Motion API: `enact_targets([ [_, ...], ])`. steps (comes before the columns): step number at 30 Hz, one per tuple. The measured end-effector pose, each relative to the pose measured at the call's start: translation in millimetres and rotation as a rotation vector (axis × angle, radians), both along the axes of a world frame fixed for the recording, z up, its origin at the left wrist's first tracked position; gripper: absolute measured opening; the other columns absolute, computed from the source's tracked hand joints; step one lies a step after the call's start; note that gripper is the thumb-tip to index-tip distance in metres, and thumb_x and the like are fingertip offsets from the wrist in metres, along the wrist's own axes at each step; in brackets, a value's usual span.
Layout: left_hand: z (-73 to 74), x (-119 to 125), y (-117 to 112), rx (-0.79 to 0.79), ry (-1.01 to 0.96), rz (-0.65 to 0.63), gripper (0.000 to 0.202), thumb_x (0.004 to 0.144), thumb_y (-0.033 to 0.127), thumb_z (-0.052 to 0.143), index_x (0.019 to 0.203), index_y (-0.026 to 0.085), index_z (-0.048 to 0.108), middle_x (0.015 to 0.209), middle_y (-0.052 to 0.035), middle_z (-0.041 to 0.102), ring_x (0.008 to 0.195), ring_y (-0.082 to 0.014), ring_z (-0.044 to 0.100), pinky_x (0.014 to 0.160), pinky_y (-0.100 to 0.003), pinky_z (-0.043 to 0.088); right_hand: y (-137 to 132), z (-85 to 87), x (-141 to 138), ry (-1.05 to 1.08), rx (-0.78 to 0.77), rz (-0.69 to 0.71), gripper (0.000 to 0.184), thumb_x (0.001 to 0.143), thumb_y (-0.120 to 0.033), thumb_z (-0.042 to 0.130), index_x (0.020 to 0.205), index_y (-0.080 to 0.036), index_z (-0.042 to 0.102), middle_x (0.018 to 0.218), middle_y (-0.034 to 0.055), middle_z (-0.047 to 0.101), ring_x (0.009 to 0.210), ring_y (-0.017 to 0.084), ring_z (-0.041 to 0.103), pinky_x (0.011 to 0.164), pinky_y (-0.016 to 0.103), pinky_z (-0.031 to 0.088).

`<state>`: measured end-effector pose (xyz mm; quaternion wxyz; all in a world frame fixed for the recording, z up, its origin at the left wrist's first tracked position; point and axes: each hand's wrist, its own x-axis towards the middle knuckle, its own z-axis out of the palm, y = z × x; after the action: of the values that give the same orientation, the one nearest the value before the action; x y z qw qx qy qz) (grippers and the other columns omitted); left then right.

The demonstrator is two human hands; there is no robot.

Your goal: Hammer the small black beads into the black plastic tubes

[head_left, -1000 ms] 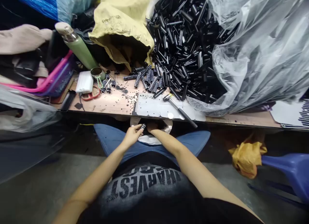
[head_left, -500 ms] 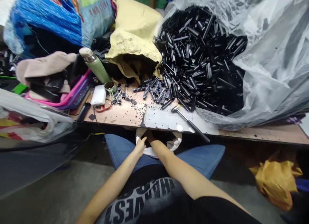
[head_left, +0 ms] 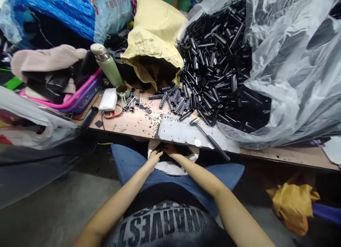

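Observation:
Between my knees, below the table edge, sits a white bag (head_left: 170,168) with its mouth open and a dark inside. My left hand (head_left: 154,158) is closed on the left part of its rim. My right hand (head_left: 171,149) reaches into the bag's mouth; its fingers are hidden in shadow under the table edge. On the table just above lies a hammer (head_left: 210,137) with a dark handle, across a pale worn plate (head_left: 183,132). A group of black-and-white patterned grips (head_left: 176,99) lies behind the plate.
A clear plastic sack (head_left: 282,97) spills black tubes (head_left: 213,69) at the right. Left of the yellow sack (head_left: 157,23) stand a green flask (head_left: 108,67), a white power bank (head_left: 108,99) and a pink basket (head_left: 71,102). Small dark bits (head_left: 149,124) litter the tabletop.
My right hand has shifted slightly right inside the bag, and its forearm has swung outward. My left hand stays at the rim. The camera view has tilted a little.

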<state>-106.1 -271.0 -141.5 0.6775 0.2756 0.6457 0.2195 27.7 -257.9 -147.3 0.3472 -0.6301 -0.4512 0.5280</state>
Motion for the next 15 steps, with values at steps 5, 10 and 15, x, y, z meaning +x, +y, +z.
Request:
enact_targets([
  [5, 20.3, 8.2, -9.2, 0.151, -0.086, -0.030, 0.035, 0.069, 0.037, 0.076, 0.089, 0.013, 0.061, 0.073, -0.0020, 0.063, 0.072, -0.0144, 0.063, 0.067, -0.025, 0.050, -52.1, 7.5, 21.7, 0.282, -0.139, -0.108, 0.046, 0.059, -0.052, 0.076, 0.085, -0.019, 0.057, 0.067, -0.0015, 0.061, 0.058, 0.012, 0.053, 0.057, 0.027, 0.042],
  [10, 59.5, 17.0, -22.5, 0.529, -0.089, -0.142, 0.029, 0.073, 0.042, 0.071, 0.076, 0.013, 0.064, 0.072, -0.0025, 0.062, 0.067, -0.0128, 0.058, 0.063, -0.024, 0.048, -74.9, 42.3, 21.8, 0.439, -0.123, -0.188, 0.047, 0.060, -0.055, 0.075, 0.085, -0.021, 0.054, 0.070, -0.0019, 0.060, 0.058, 0.010, 0.053, 0.055, 0.024, 0.042],
  [15, 101.5, 10.0, -20.6, 0.948, 0.153, -0.237, 0.026, 0.086, 0.037, 0.058, 0.072, 0.016, 0.064, 0.071, -0.0024, 0.062, 0.068, -0.0137, 0.058, 0.065, -0.024, 0.048, -75.5, 94.3, 31.9, 0.339, 0.086, -0.200, 0.073, 0.054, -0.051, 0.082, 0.116, -0.027, 0.053, 0.121, 0.0074, 0.057, 0.110, 0.021, 0.055, 0.088, 0.035, 0.047],
])
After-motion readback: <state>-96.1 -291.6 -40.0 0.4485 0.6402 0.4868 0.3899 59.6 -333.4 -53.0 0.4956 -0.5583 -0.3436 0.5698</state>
